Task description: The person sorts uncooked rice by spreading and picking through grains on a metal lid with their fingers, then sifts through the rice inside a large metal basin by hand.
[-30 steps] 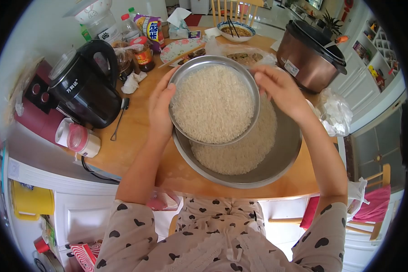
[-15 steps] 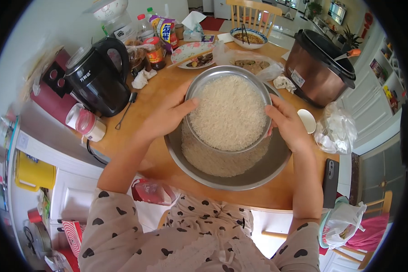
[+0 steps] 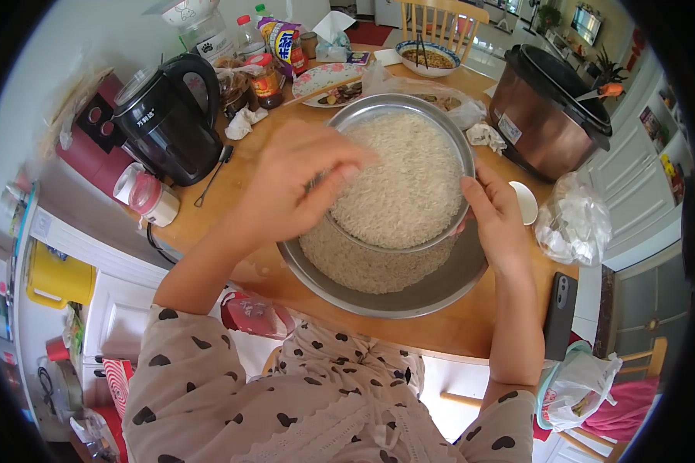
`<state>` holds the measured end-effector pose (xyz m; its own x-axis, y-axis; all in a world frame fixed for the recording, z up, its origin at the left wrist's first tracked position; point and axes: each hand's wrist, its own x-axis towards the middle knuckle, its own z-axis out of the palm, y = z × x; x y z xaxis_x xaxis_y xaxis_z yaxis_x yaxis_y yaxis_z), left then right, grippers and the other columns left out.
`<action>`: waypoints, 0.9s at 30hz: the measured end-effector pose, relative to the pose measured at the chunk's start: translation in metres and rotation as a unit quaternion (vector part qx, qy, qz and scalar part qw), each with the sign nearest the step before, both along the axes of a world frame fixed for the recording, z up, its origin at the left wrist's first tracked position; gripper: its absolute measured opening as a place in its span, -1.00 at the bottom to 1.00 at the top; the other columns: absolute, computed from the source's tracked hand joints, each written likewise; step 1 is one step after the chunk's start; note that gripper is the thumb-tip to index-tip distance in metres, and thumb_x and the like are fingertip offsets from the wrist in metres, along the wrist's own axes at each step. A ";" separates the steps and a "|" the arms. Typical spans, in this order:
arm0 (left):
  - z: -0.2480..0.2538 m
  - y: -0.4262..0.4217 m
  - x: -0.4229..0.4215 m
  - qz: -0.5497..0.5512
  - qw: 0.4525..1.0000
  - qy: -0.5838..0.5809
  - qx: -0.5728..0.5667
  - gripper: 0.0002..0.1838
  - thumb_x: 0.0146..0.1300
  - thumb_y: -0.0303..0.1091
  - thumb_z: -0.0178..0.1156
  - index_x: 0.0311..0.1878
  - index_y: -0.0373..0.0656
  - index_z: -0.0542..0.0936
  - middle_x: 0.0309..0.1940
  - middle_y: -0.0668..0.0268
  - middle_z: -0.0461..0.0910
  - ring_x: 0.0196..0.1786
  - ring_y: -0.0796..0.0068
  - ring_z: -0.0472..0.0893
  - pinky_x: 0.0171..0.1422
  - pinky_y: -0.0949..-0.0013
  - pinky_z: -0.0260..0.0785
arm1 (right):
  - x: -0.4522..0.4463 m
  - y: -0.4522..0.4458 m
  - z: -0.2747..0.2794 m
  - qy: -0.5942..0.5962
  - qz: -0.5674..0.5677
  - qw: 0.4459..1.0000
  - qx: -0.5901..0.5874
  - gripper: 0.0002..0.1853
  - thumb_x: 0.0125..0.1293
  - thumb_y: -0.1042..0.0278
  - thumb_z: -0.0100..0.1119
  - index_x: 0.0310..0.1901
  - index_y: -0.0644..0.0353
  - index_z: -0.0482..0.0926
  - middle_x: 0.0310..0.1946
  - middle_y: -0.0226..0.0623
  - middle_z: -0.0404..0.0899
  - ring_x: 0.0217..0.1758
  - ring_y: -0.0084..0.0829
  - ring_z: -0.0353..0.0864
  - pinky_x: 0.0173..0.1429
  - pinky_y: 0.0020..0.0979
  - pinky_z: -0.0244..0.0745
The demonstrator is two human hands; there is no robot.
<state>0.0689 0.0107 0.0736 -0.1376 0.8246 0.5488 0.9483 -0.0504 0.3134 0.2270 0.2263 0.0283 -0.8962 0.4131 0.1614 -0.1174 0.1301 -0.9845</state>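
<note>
A round metal dish (image 3: 463, 147) full of white rice (image 3: 401, 181) is held above a larger metal basin (image 3: 440, 287), which has more rice (image 3: 371, 268) in it. My right hand (image 3: 496, 216) grips the dish's right rim, thumb on top and fingers underneath. Over the dish's left edge hovers my left hand (image 3: 301, 181), its fingers bent above the rice and blurred by motion. Whether anything is between those fingertips cannot be made out.
A black kettle (image 3: 166, 127) and a pink-lidded jar (image 3: 153, 199) stand at the left. Behind are a floral plate (image 3: 324, 76) and a noodle bowl (image 3: 428, 60). A rice cooker (image 3: 544, 116), a plastic bag (image 3: 575, 224) and a phone (image 3: 560, 316) are on the right.
My left hand has let go of the dish's left rim and come up over the rice. My right hand still holds the dish. The view has shifted, showing the phone at the right.
</note>
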 end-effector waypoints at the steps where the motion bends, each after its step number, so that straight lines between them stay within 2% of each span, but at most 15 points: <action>1: 0.000 0.001 0.004 -0.035 0.999 -0.028 -0.025 -0.76 0.15 -0.48 0.15 -0.08 -0.22 0.59 -0.19 0.17 0.57 -0.14 0.16 0.54 0.04 0.22 0.31 | 0.001 -0.001 0.000 0.001 0.001 1.000 -0.002 -0.64 0.42 0.35 -0.11 0.16 0.34 0.37 -0.52 -0.43 0.52 -0.60 -0.67 0.49 -0.47 -0.65 0.35; 3: 0.000 0.009 0.013 -0.102 0.989 -0.083 -0.074 -0.81 0.16 -0.53 0.12 -0.16 -0.21 0.61 -0.29 0.22 0.60 -0.23 0.18 0.55 -0.03 0.22 0.32 | 0.001 -0.002 -0.001 0.001 0.007 1.000 -0.001 -0.64 0.42 0.35 -0.11 0.16 0.34 0.37 -0.52 -0.43 0.53 -0.60 -0.67 0.49 -0.47 -0.64 0.35; 6: -0.004 0.015 0.011 -0.087 0.988 -0.090 -0.086 -0.78 0.16 -0.58 0.09 -0.13 -0.20 0.60 -0.25 0.21 0.60 -0.22 0.22 0.54 -0.05 0.25 0.34 | 0.002 -0.002 0.000 0.005 0.013 1.000 -0.001 -0.64 0.42 0.35 -0.11 0.16 0.34 0.38 -0.52 -0.42 0.53 -0.59 -0.67 0.49 -0.47 -0.64 0.36; 9: 0.000 0.025 -0.010 -0.020 0.999 -0.015 -0.025 -0.72 0.22 -0.60 0.00 -0.03 -0.22 0.57 -0.18 0.21 0.61 -0.14 0.31 0.56 -0.03 0.31 0.37 | 0.002 -0.003 0.000 0.006 0.013 1.000 -0.004 -0.65 0.41 0.36 -0.10 0.15 0.34 0.39 -0.51 -0.42 0.53 -0.59 -0.66 0.49 -0.47 -0.63 0.36; 12: 0.002 0.028 -0.029 -0.002 0.980 -0.194 -0.035 -0.66 0.29 -0.60 -0.09 0.09 -0.23 0.51 -0.08 0.24 0.59 -0.05 0.43 0.55 0.03 0.39 0.38 | 0.002 -0.001 -0.001 0.005 0.022 1.000 -0.005 -0.65 0.41 0.36 -0.10 0.15 0.34 0.39 -0.50 -0.41 0.53 -0.58 -0.65 0.50 -0.47 -0.63 0.38; 15: 0.011 0.026 -0.036 -0.019 0.975 -0.215 -0.047 -0.62 0.33 -0.60 -0.16 0.16 -0.26 0.46 -0.02 0.26 0.57 0.00 0.51 0.53 0.07 0.44 0.37 | 0.003 0.000 -0.001 0.001 0.017 1.000 -0.001 -0.64 0.41 0.35 -0.10 0.15 0.34 0.39 -0.46 -0.40 0.54 -0.56 -0.65 0.50 -0.45 -0.62 0.41; 21: 0.021 0.013 -0.035 -0.001 0.967 -0.255 -0.008 -0.65 0.32 -0.61 -0.14 0.12 -0.31 0.48 -0.06 0.22 0.57 -0.03 0.50 0.54 0.08 0.43 0.37 | 0.003 -0.003 0.001 0.014 0.001 1.000 0.009 -0.64 0.41 0.34 -0.10 0.16 0.34 0.38 -0.38 -0.37 0.55 -0.53 -0.64 0.50 -0.43 -0.59 0.46; 27: 0.021 0.002 -0.026 0.041 0.980 -0.196 0.006 -0.69 0.30 -0.61 -0.08 0.05 -0.30 0.54 -0.14 0.23 0.59 -0.09 0.50 0.57 0.07 0.43 0.38 | 0.002 -0.003 -0.001 0.028 -0.005 1.000 0.013 -0.63 0.42 0.34 -0.11 0.17 0.34 0.37 -0.33 -0.36 0.53 -0.48 -0.65 0.48 -0.43 -0.59 0.46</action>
<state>0.0432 0.0123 0.0946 -0.4055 0.7954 0.4505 0.7565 0.0153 0.6539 0.2289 0.2231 0.0269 -0.8816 0.4168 0.2216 -0.1705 0.1565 -0.9728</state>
